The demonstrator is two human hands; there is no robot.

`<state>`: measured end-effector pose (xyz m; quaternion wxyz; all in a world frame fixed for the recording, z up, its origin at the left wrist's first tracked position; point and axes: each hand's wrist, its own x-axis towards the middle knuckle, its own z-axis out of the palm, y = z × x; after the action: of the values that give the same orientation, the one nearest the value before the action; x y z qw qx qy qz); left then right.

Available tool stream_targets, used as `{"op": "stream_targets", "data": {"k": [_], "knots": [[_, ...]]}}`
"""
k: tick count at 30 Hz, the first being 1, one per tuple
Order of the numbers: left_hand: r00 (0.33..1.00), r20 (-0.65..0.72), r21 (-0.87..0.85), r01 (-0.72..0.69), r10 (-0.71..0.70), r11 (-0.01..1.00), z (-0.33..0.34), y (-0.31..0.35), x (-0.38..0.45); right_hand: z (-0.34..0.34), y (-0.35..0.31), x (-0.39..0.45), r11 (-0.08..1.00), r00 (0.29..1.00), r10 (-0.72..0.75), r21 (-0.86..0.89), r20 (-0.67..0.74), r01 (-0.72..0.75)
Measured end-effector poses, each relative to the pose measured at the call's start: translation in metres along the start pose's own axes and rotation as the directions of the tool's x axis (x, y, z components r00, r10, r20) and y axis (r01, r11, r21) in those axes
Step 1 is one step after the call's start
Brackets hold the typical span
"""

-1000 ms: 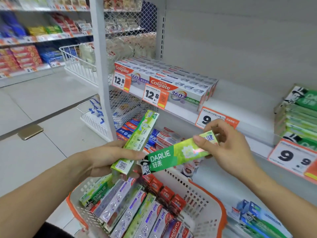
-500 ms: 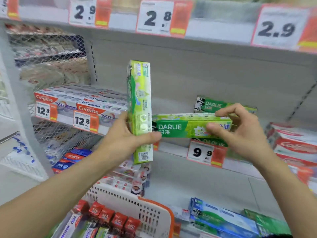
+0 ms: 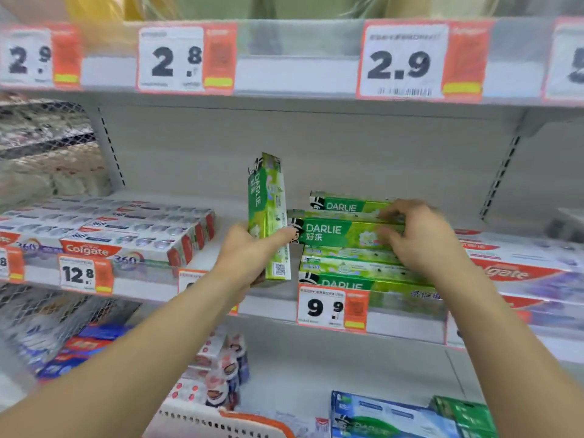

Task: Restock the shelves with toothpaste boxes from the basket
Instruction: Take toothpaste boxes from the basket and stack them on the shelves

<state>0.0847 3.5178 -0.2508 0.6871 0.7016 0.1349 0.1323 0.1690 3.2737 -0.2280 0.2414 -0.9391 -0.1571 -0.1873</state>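
Observation:
My left hand (image 3: 249,254) grips a green Darlie toothpaste box (image 3: 268,213) held upright in front of the middle shelf (image 3: 271,306). My right hand (image 3: 420,238) holds a second green Darlie box (image 3: 338,233) lying level on top of the stack of green Darlie boxes (image 3: 350,270), above the 9.9 price tag (image 3: 331,308). Another Darlie box (image 3: 347,203) lies behind it. Only the white and orange rim of the basket (image 3: 227,422) shows at the bottom edge.
White Colgate 360 boxes (image 3: 126,238) fill the shelf to the left, red and white Colgate boxes (image 3: 521,270) to the right. The upper shelf edge carries price tags (image 3: 186,58). Blue and green boxes (image 3: 395,415) and small toothpaste packs (image 3: 221,374) lie on the lower shelf.
The view has risen and closed in on the shelf. My right hand has carried its box onto the green stack. The left hand's box has stayed upright, moving right toward the stack.

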Motion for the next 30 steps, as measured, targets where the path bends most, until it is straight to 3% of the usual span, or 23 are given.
{"op": "stream_targets", "data": {"k": [2, 5, 7, 9, 11, 16, 23, 27, 30], "knots": [[0.999, -0.042, 0.029, -0.031, 0.033, 0.999, -0.004, -0.001, -0.003, 0.000, -0.010, -0.004, 0.999, 0.997, -0.026, -0.021, -0.079, 0.024], [0.998, -0.050, -0.015, -0.041, 0.040, 0.999, -0.009, -0.003, -0.013, -0.002, -0.048, -0.022, 0.968, 0.933, -0.209, 0.076, -0.292, 0.240], [0.997, -0.040, -0.063, -0.062, 0.060, 0.996, -0.007, -0.004, -0.022, 0.002, -0.077, -0.041, 0.904, 0.959, -0.213, 0.335, -0.187, 0.266], [0.995, -0.038, -0.167, -0.102, 0.097, 0.981, -0.002, -0.002, -0.030, 0.009, -0.098, -0.057, 0.810, 0.969, -0.218, 0.575, 0.115, 0.114], [0.988, -0.051, -0.295, -0.153, 0.144, 0.943, -0.002, -0.001, -0.033, 0.021, -0.104, -0.064, 0.802, 0.930, -0.269, 0.593, 0.252, 0.071], [0.978, -0.069, -0.410, -0.209, 0.198, 0.888, -0.011, 0.009, -0.038, 0.023, -0.101, -0.056, 0.690, 0.963, -0.187, 0.724, 0.192, -0.010], [0.948, -0.246, -0.482, -0.301, 0.203, 0.823, -0.051, 0.023, -0.022, 0.004, -0.071, -0.038, 0.432, 0.984, -0.042, 0.891, 0.172, -0.137], [0.957, -0.179, -0.255, -0.270, 0.229, 0.928, -0.042, 0.011, -0.017, 0.002, -0.052, -0.033, 0.629, 0.999, -0.039, 0.777, -0.008, 0.030], [0.937, -0.170, 0.091, -0.292, 0.304, 0.952, -0.028, 0.001, -0.009, -0.008, -0.035, -0.031, 0.865, 0.992, -0.090, 0.488, -0.084, 0.120]]}}
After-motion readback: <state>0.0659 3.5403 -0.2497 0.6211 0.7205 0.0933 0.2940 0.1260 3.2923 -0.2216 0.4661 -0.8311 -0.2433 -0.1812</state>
